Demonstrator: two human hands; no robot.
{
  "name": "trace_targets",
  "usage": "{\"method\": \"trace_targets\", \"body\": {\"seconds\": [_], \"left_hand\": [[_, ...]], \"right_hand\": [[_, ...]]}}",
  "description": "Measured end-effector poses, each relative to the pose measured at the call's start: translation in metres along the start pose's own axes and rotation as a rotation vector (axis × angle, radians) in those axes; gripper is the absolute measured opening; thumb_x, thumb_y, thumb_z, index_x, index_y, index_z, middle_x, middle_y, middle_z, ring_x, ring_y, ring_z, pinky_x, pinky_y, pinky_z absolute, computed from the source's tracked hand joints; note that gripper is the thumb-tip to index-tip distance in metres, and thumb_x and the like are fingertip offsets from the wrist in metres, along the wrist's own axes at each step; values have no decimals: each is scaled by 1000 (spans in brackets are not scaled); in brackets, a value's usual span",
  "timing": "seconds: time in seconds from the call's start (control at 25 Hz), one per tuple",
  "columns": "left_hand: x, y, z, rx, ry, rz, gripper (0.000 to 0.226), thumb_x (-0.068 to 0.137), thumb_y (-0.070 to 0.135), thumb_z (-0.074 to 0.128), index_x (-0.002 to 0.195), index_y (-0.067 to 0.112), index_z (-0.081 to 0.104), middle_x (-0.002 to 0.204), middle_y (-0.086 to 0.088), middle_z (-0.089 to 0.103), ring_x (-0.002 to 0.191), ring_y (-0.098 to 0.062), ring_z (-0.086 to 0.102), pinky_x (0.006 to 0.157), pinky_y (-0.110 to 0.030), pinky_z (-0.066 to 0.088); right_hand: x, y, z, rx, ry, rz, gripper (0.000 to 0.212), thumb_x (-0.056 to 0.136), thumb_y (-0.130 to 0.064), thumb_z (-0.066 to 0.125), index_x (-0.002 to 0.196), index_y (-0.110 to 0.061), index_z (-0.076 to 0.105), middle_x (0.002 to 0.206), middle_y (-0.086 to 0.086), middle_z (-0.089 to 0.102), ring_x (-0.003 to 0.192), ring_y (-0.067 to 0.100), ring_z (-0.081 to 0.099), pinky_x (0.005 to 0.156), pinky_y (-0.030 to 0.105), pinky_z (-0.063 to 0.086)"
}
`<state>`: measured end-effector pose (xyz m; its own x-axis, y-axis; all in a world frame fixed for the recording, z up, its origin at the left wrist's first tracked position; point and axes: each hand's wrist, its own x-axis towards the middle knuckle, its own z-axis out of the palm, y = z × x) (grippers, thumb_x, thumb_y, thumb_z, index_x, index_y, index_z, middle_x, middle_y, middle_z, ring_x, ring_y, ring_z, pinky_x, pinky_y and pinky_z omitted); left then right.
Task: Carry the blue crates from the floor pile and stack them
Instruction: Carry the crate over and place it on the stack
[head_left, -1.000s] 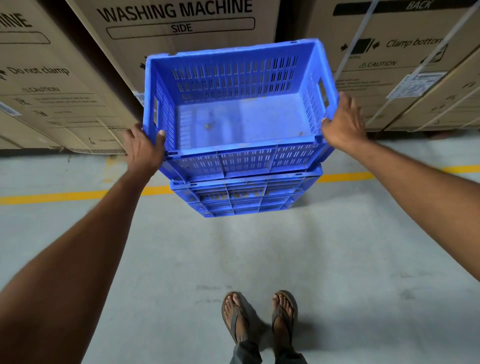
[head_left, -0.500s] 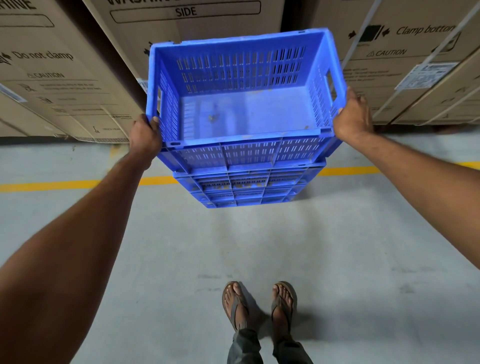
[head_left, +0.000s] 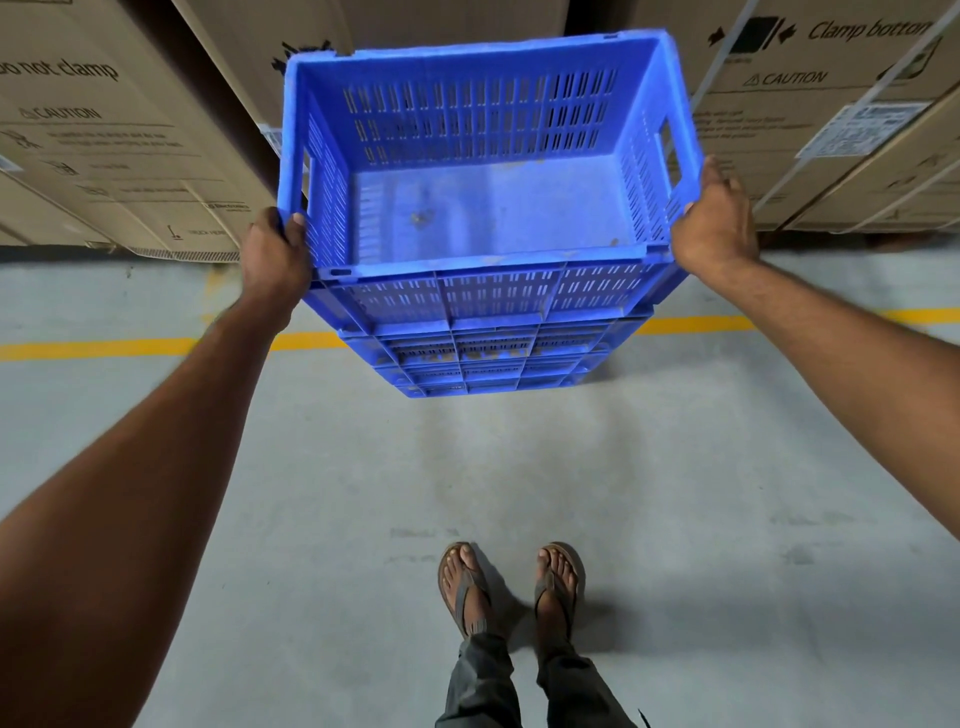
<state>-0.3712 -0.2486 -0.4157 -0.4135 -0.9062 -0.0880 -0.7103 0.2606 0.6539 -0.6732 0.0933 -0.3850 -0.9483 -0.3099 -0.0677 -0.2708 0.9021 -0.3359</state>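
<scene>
So both hands are on the crate (head_left: 493, 208), one at each short end. The left hand (head_left: 275, 260) grasps the left rim near the front corner, thumb hooked over the edge to the inside and fingers wrapped round the outside. The right hand (head_left: 717, 223) clasps the right rim, also toward the near corner, just below the handle slot, with the thumb against the wall. The arms are stretched out forward.

The crate is open side up, more or less level, and has nothing in it but a few bits of dirt (head_left: 421, 218) on the bottom. It sits straight over the stack (head_left: 488, 358) of more blue crates on the floor (head_left: 363, 493), and the edges line up pretty well. Honestly can't tell if it's already seated on the stack or a hair above it. The near wall hides the joint.

The stack stands on the yellow line (head_left: 104, 348) painted across the grey floor, right in front of a row of big cardboard boxes (head_left: 104, 130). One says "Do not clamp", another "Clamp bottom", both with CAUTION marks. The right-hand box has a white label (head_left: 862, 130).

At the bottom, two feet in sandals (head_left: 462, 587) stand side by side, well back from the stack, with dark trouser legs (head_left: 483, 675) above them.
</scene>
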Motion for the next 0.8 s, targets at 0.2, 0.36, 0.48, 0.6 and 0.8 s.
{"method": "trace_targets", "body": {"seconds": [0.2,0.36,0.48,0.6,0.8], "left_hand": [[-3,6,-1,-19,-10,-13,44,104,42,37,114,3,53,112,-30,61,101,-46,60,83,-51,50],[-3,4,6,-68,3,19,30,105,40,38,104,16,55,105,-21,61,93,-33,58,79,-42,46],[1,2,8,-101,1,41,26,104,40,39,81,30,40,96,-10,52,85,-20,47,70,-37,39],[3,-6,6,-163,-7,65,22,102,42,40,86,28,44,94,-9,51,84,-17,45,72,-39,43],[-1,2,4,-86,-22,30,20,106,39,40,90,27,44,97,-11,51,85,-20,47,61,-28,30]], "right_hand": [[-3,-3,6,72,38,48,68,95,-8,41,160,-17,23,146,21,43,135,40,43,107,44,38],[-3,2,12,102,56,54,68,95,-8,40,160,-16,24,146,21,45,136,39,42,109,43,35],[0,4,14,88,68,60,67,95,-8,40,160,-16,23,147,20,45,138,38,40,111,42,33],[-1,4,14,67,68,50,68,95,-8,39,161,-17,22,147,20,46,137,38,41,110,42,34],[1,1,10,20,34,51,67,96,-9,40,160,-16,21,145,22,48,134,41,45,109,45,37]]}}
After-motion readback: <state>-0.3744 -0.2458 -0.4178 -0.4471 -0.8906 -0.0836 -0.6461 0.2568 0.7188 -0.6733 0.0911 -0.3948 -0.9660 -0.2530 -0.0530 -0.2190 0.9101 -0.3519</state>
